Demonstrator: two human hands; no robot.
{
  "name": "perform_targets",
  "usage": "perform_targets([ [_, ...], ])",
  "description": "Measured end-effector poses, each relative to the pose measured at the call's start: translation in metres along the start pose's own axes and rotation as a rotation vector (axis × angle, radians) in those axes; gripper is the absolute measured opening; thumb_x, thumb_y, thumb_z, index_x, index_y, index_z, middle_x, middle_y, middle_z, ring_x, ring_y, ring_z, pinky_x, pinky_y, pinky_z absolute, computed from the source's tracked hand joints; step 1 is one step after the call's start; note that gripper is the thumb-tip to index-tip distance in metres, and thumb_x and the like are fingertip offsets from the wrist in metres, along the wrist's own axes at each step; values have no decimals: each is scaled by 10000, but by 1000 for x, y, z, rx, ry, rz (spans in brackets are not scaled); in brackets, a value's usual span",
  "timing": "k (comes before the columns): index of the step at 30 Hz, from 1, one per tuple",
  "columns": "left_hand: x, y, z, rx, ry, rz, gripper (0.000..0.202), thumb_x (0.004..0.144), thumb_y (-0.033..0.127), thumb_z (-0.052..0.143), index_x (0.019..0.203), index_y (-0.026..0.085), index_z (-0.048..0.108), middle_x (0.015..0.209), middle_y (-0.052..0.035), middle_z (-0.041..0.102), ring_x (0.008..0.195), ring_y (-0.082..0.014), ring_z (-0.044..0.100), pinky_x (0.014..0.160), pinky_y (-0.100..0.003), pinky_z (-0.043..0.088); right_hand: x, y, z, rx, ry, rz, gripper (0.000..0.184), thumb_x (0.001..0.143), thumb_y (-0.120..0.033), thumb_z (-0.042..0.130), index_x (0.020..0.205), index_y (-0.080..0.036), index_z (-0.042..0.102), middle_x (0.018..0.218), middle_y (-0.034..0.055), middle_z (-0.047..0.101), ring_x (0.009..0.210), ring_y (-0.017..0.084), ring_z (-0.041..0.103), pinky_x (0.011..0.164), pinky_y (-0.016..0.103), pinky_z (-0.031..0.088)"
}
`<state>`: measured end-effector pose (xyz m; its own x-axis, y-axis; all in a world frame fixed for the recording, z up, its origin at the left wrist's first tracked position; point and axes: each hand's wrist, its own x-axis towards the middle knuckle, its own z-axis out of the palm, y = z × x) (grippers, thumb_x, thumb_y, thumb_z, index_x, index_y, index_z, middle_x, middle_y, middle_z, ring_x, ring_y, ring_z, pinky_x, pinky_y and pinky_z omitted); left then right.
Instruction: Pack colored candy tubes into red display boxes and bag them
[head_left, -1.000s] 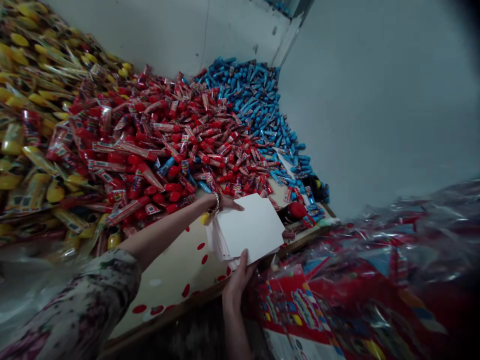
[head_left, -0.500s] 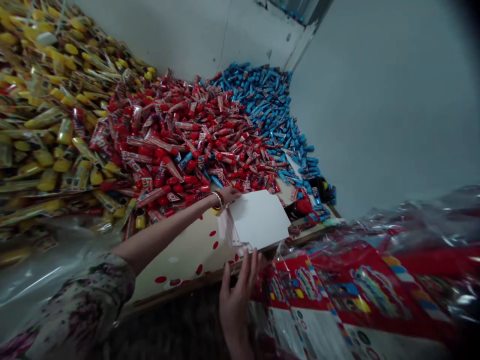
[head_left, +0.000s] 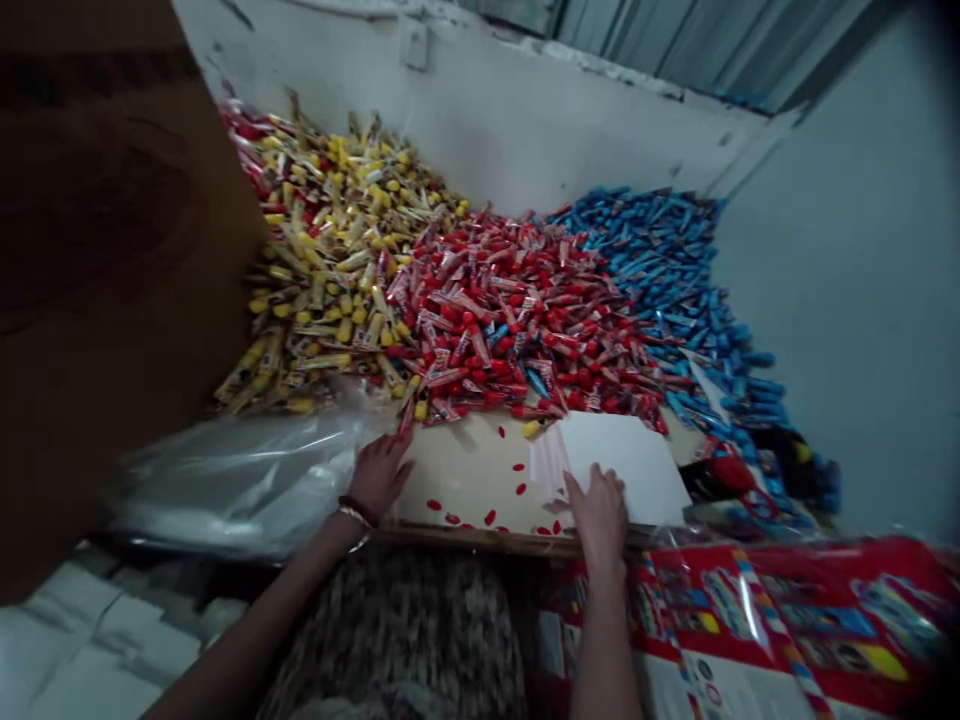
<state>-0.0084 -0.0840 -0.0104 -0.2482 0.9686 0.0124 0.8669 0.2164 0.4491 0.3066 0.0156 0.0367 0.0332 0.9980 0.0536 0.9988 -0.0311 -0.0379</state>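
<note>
A stack of white cards [head_left: 626,460] lies slightly fanned at the table's front edge. My right hand [head_left: 600,508] rests on the stack's near left corner, its fingers apart and not gripping. Farther left, my left hand [head_left: 381,478] reaches over the table beside a clear plastic sheet [head_left: 247,480]. Its fingers are stretched out, with the tips close to a red-capped tube at the pile's edge; whether they touch it I cannot tell. Behind the cards is a heap of small red tubes [head_left: 517,320].
Yellow tubes [head_left: 330,290] are heaped to the left, blue tubes [head_left: 667,250] at the back right. Red oval bits [head_left: 490,517] dot the pale tabletop [head_left: 465,460]. Printed red packs [head_left: 720,610] in plastic stand at front right. A brown cardboard surface [head_left: 112,300] blocks the far left.
My left hand has left the far edge of the cards and moved left to the plastic sheet. My right hand has come up onto the cards. The view has turned left.
</note>
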Motion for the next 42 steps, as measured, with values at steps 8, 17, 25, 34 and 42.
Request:
perform_targets([
  [8,-63,-49,15,243,-194,-124,565,867,331,529,1406,203,417,1515,-92,259,1417,-350,130,1108,-588,157,-1,-4,-10,-54,-32,-6,511,917,-416,451,1225,-22,555,1116,204,578,1068,327,522,837,346,417],
  [17,-1,-87,-45,153,265,-396,598,894,395,453,1429,140,373,1500,-162,279,1398,-349,204,1102,-581,163,8,3,-8,-59,-100,-30,514,933,-423,416,1213,-26,582,1092,211,620,1000,313,584,814,349,421],
  [25,8,-119,-40,-32,349,-239,622,877,517,406,1337,103,472,1428,-193,394,1315,-395,337,1022,-629,256,5,-1,-33,136,-88,-12,448,934,-367,424,1163,-41,629,1113,183,656,1009,249,596,828,275,385],
  [34,-2,-50,-34,-331,492,128,523,885,535,404,1208,158,570,1353,-155,471,1266,-319,439,1049,-493,370,-3,-5,-34,66,-13,-5,367,988,-273,314,1094,-129,634,907,138,691,799,196,632,651,262,330],
  [42,-10,13,-25,-565,302,224,426,879,431,465,1186,164,592,1335,-123,508,1253,-236,465,1073,-424,372,-6,-9,-17,-121,77,-1,313,975,-289,386,1218,-135,510,840,107,672,692,176,638,535,242,302],
])
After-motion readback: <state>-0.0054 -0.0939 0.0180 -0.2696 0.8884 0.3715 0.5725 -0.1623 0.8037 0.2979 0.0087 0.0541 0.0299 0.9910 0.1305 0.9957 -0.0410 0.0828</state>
